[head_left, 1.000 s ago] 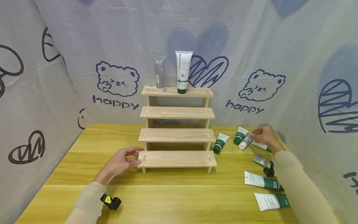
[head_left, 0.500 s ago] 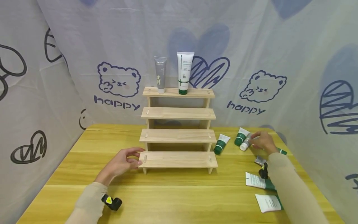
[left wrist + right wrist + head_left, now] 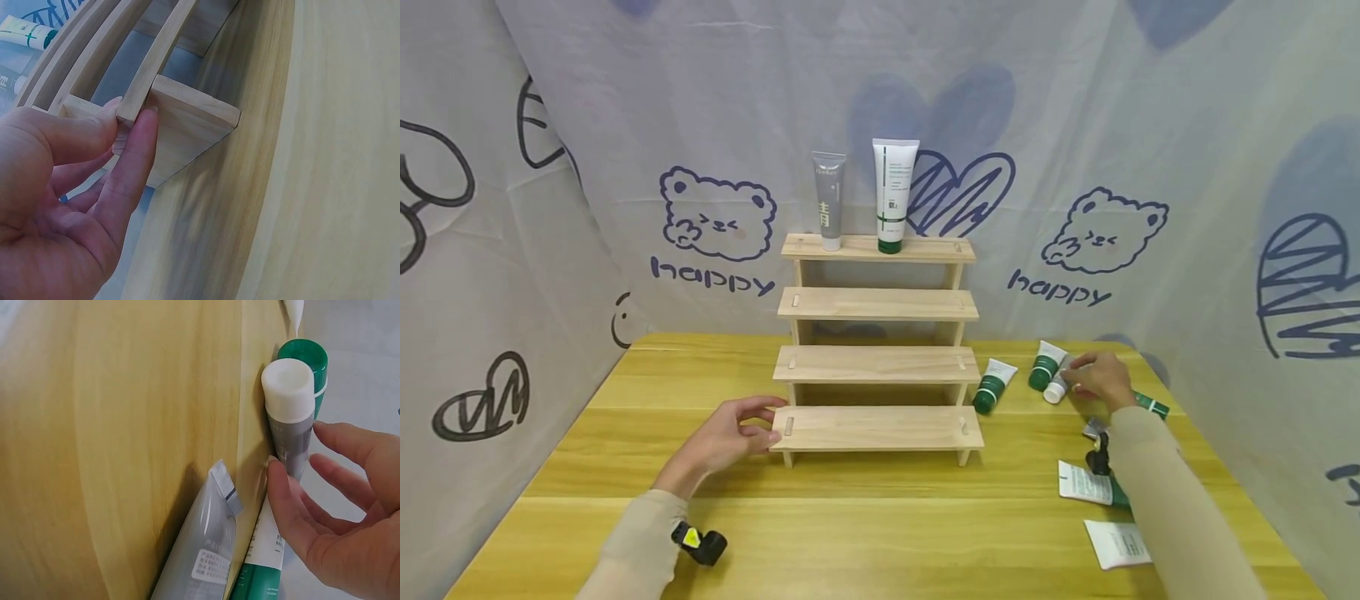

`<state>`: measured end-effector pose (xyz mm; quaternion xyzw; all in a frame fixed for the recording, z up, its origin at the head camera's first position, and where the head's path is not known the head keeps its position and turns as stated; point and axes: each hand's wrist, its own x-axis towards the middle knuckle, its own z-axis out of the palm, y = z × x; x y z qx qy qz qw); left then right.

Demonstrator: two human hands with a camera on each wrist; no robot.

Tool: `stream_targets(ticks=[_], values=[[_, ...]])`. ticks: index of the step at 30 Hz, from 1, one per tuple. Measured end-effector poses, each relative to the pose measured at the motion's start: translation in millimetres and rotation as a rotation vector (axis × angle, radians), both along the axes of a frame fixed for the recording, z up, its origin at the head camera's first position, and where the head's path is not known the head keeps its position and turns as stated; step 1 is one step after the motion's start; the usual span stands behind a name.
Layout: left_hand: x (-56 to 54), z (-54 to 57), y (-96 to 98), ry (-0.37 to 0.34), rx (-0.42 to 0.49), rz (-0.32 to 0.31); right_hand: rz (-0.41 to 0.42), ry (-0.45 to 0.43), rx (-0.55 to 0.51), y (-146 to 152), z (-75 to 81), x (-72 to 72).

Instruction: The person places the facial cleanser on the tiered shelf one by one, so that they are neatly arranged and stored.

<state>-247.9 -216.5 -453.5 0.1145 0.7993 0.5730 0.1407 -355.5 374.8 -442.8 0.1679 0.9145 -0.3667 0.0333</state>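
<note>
A stepped wooden display rack (image 3: pixel 876 427) stands on the table. My left hand (image 3: pixel 722 437) pinches the left end of its lowest step, thumb and forefinger on the board's corner (image 3: pixel 133 103) in the left wrist view. At the back right, my right hand (image 3: pixel 1107 380) grips a small grey squeeze tube with a white cap (image 3: pixel 290 434) that lies on the table, its thumb on one side and fingers on the other. The tube's far end is hidden by the hand. Right beside it lies a white squeeze tube with a green cap (image 3: pixel 1047 367).
On the top step stand a grey tube (image 3: pixel 829 200) and a tall white tube (image 3: pixel 895 196). Another green-capped tube (image 3: pixel 994 385) lies by the rack. Under the right arm lie a silver-grey tube (image 3: pixel 206 544) and white-and-green tubes (image 3: pixel 1084 483). A printed curtain (image 3: pixel 715 83) hangs behind.
My right hand has shifted slightly left and closer round the grey tube, and its forearm has swung left, covering more of the front tubes. The left hand stays on the rack.
</note>
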Motion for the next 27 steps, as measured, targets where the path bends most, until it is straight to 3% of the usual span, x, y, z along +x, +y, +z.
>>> stream_targets(ticks=[14, 27], values=[[-1.2, -3.0, -1.8, 0.007, -0.02, 0.001, -0.04, -0.018, -0.116, -11.5, -0.7, -3.9], [-0.1, -1.9, -0.6, 0.014, -0.008, -0.015, -0.075, -0.027, -0.152, -7.2, -3.0, -2.2]])
